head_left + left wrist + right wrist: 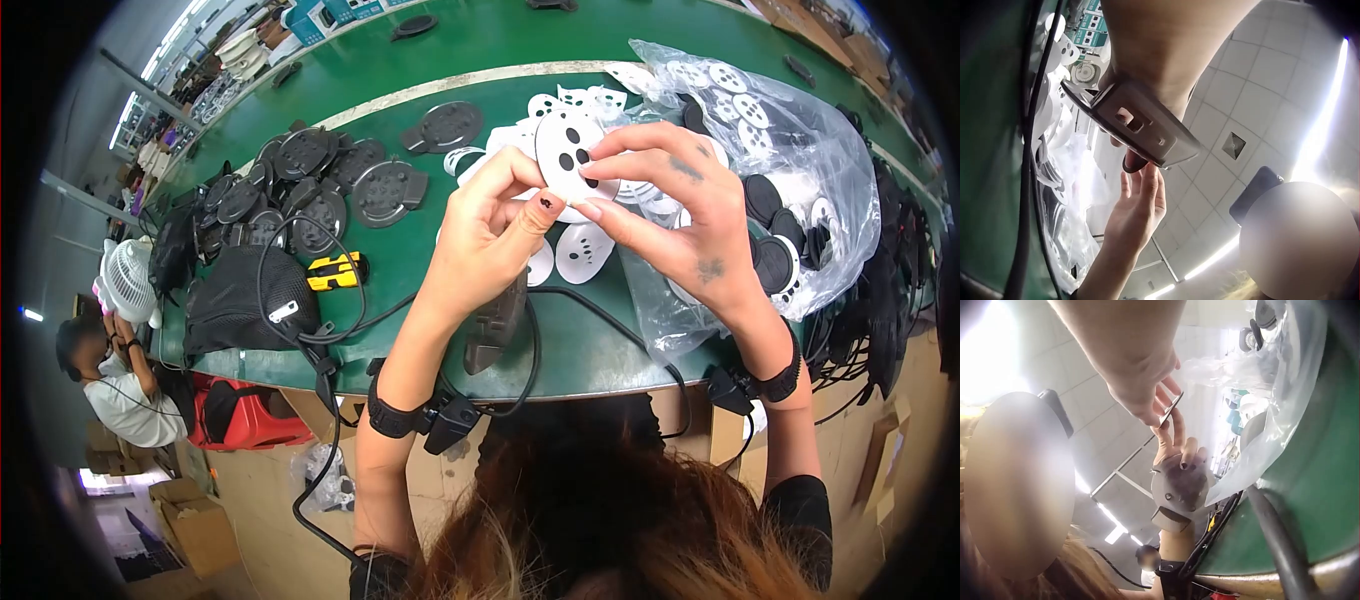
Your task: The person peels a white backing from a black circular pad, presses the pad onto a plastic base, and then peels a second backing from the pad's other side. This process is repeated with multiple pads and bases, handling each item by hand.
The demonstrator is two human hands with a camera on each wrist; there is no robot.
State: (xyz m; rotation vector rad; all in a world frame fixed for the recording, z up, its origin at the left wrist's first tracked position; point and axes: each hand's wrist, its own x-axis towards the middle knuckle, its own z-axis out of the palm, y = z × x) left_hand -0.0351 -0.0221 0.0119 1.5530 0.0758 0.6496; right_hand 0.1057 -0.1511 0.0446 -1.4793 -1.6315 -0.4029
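Observation:
A white oval disc with black spots (562, 150) is held up between both hands. At its left and lower edge, my left hand (497, 225) has its thumb and forefinger on it. That same hand grips a dark round plastic piece with a tab (1179, 487) in its lower fingers; in the head view mostly its tab end (497, 325) shows below the hand. My right hand (690, 210) pinches the white disc from the right, fingertips over its face and thumb at the lower edge. In the right wrist view the disc appears nearly edge-on.
Loose white discs (583, 252) lie behind and under the hands. A clear plastic bag (820, 140) with white and black discs is at right. Dark round pieces (305, 155) pile at left, near a black mesh pouch (250, 305), a yellow-black tool (335, 271) and cables (600, 308).

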